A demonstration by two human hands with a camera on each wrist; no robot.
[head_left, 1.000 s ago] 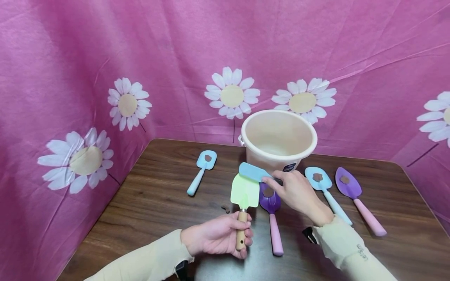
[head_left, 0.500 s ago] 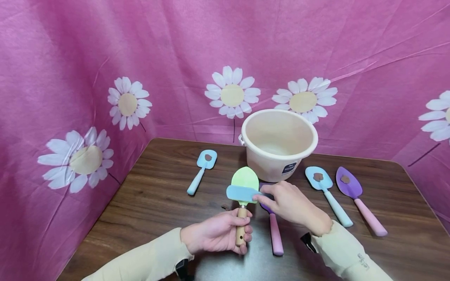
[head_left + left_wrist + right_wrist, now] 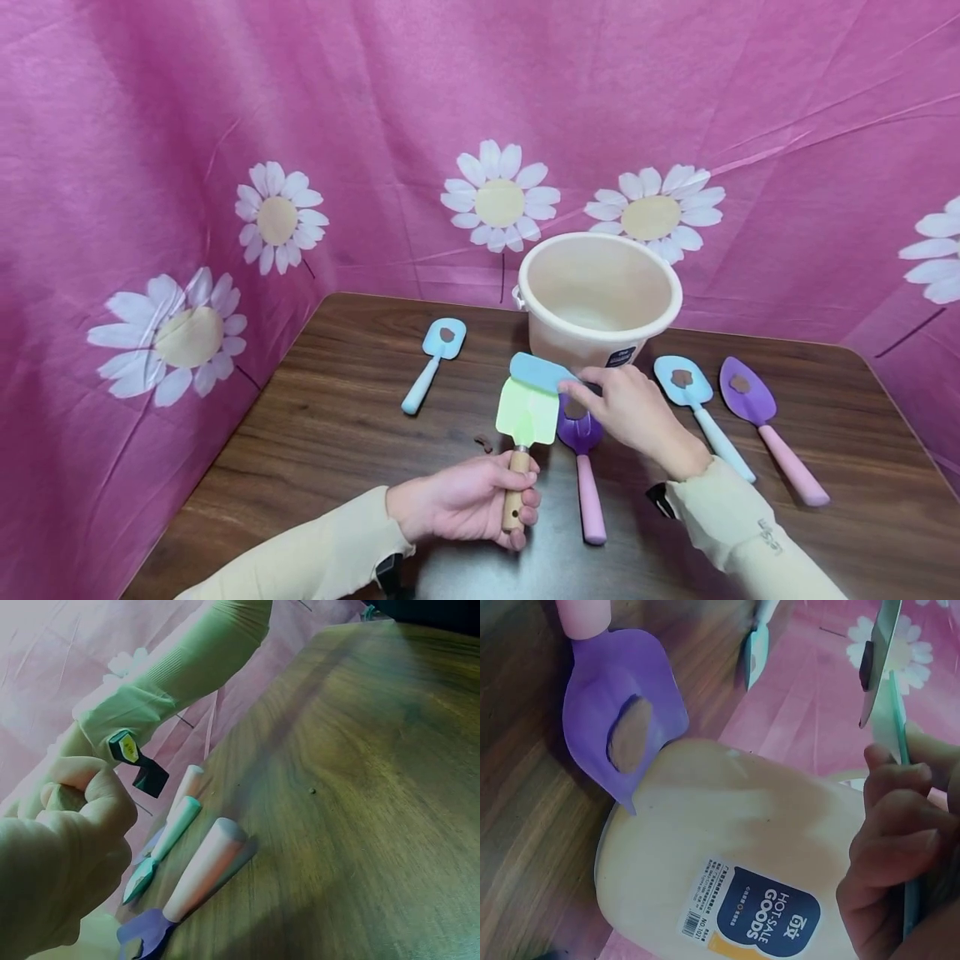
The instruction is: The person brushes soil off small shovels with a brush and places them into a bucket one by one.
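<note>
Near the bucket [image 3: 573, 348], left fingers [image 3: 529, 498] wrap a green trowel [image 3: 528, 421]; right fingers [image 3: 587, 397] seemingly pinch a blue scraper [image 3: 538, 372].

Even light fills the head view, with pale glare at the near edge of the tabletop [image 3: 322, 392]. The left wrist view is hazy (a greenish cast tints the sleeve [image 3: 184, 667]), soft shadows streaking the tabletop.

Creased pink fabric backdrop [image 3: 390, 100], printed white daisies [image 3: 500, 202], dark wood-grain table [image 3: 322, 425], pale sheen.
</note>
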